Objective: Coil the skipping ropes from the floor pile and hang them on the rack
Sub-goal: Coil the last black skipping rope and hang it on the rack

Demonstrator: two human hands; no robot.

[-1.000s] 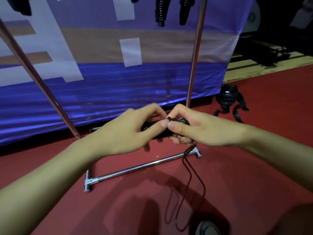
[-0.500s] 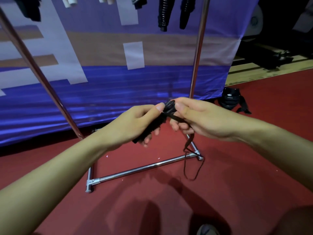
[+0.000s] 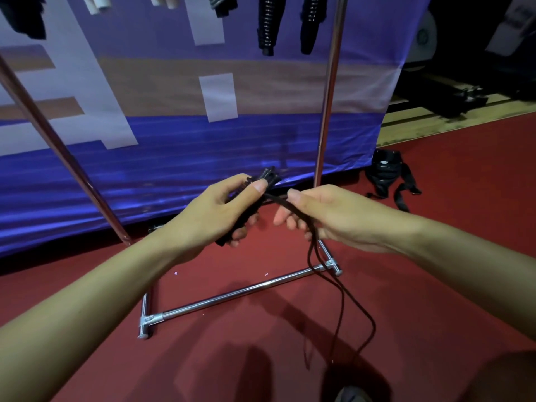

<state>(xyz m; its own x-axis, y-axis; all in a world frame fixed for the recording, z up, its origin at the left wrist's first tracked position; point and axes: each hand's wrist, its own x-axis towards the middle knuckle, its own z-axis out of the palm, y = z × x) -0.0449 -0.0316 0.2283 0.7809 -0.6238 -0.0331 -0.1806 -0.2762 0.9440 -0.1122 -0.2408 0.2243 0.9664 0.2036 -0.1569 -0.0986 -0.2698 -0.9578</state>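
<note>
Before the chrome rack [image 3: 326, 111], left hand [image 3: 214, 216] grips black rope handles [image 3: 252, 204], right hand [image 3: 327, 216] pinches the cord [image 3: 342, 300] (loop dangling floorward).

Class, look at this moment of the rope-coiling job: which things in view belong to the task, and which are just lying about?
Belonging to the job:
- black rope handles, gripped by the left hand
- rope cord, pinched by the right hand
- metal rack
- hung ropes

Just lying about:
- black strapped bag on the red floor
- purple banner
</note>
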